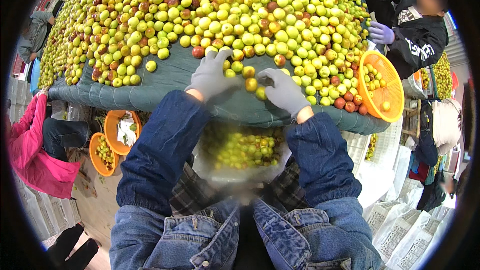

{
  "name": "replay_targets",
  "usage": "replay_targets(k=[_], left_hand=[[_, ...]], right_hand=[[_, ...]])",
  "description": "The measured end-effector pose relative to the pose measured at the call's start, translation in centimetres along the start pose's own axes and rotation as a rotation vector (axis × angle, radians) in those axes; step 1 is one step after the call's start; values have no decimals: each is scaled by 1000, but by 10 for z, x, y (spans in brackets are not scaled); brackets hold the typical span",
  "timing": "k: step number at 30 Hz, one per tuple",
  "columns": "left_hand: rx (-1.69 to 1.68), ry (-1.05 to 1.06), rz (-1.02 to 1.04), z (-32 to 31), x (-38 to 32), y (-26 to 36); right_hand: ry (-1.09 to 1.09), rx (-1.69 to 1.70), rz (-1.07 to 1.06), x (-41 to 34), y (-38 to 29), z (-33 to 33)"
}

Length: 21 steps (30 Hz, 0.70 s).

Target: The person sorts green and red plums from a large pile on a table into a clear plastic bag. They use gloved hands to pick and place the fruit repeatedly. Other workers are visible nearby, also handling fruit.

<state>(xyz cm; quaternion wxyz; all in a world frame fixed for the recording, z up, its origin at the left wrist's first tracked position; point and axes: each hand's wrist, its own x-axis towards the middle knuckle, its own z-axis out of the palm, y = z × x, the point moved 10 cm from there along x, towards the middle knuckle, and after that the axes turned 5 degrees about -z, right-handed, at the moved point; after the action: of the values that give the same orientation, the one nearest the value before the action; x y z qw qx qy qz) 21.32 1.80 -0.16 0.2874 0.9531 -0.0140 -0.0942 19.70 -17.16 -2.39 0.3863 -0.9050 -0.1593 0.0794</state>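
A big heap of green and reddish jujubes (232, 11) spreads over a table covered in dark green cloth (168, 71). My left hand (214, 75), in a grey glove, is at the near edge of the heap with fingers spread, its fingertips by a few fruits. My right hand (285, 90), gloved the same way, has its fingers bent and apart, its thumb side close to a yellow-green jujube (261, 93). A short line of loose jujubes (250, 84) lies between the two hands. Below the table edge, a lined container (240, 174) in front of me holds more jujubes, partly blurred.
An orange basket (393, 97) with some jujubes tilts at the table's right edge. A co-worker's purple-gloved hand (381, 33) is beside the heap. Two orange baskets (108, 168) (112, 135) stand at the left near a person in a pink jacket (41, 161). Crates (405, 238) line the lower right.
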Motion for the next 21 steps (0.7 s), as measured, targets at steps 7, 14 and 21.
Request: replay_targets(k=[7,14,21], left_hand=[[7,99,222,25,1,20],[-47,38,306,38,-26,18],[-20,95,298,36,-25,17]], right_hand=[[-85,38,-120,5,2,15],[50,123,-23,11,-13,0],[43,201,-14,12,-46,27]])
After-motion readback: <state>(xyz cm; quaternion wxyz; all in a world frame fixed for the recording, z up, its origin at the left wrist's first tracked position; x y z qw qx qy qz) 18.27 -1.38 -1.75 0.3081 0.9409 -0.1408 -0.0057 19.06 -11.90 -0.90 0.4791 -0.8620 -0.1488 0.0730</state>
